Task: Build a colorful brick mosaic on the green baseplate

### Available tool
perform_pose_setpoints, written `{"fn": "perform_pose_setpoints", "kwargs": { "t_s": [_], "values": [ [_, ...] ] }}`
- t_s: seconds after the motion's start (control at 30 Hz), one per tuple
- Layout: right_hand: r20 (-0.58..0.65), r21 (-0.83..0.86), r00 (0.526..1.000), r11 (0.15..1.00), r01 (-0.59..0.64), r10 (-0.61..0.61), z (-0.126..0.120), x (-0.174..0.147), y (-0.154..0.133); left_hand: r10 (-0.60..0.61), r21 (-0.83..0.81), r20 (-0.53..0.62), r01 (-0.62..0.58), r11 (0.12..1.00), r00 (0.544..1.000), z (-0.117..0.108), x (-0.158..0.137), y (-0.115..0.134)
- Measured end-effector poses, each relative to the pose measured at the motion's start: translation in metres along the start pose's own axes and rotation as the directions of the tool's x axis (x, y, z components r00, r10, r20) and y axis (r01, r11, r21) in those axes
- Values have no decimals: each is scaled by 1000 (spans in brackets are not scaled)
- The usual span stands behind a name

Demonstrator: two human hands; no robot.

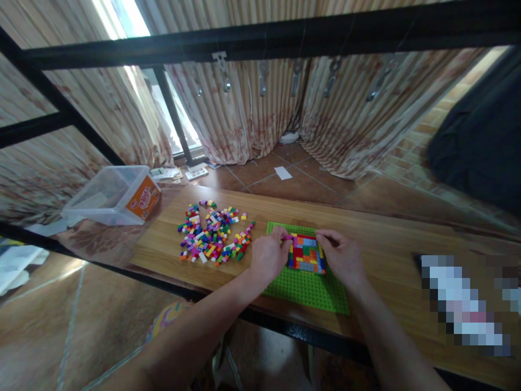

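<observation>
A green baseplate lies on the wooden table, bearing a patch of colourful building bricks in red, blue, orange, yellow and grey. At the patch's far left corner, my left hand is closed, with a magenta brick at its thumb and fingertips. My right hand reaches in from the other side, its thumb and index finger pinched together at the far right corner of the patch. Whatever lies between those fingertips is too small to make out. Left of the baseplate spreads a loose pile of mixed bricks.
A clear plastic bin with an orange label stands beyond the table's left end. The wooden table carries a blurred-out object at the right. A black metal bar crosses above, in front of patterned curtains.
</observation>
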State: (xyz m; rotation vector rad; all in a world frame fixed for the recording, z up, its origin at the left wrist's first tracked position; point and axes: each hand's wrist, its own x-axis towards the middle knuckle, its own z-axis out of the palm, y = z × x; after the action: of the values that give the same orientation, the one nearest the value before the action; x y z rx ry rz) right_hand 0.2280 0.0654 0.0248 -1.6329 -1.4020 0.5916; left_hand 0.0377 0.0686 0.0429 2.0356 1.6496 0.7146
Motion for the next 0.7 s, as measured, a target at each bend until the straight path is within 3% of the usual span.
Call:
{"fn": "perform_pose_setpoints", "kwargs": {
  "t_s": [0.27, 0.47, 0.7],
  "values": [
    [8, -1, 1000, 1000, 11, -11, 0, -1, -1, -26, -253, 27, 32, 967, 999, -1, 7, -1],
    [20, -13, 1000, 1000, -14, 14, 1, -1, 1, -31, -336, 68, 52, 940, 997, -1, 9, 1],
    [36, -18, 999, 1000, -9, 10, -1, -1, -1, -52, -521, 201, 151, 840, 978, 6, 21, -9]
  ]
}}
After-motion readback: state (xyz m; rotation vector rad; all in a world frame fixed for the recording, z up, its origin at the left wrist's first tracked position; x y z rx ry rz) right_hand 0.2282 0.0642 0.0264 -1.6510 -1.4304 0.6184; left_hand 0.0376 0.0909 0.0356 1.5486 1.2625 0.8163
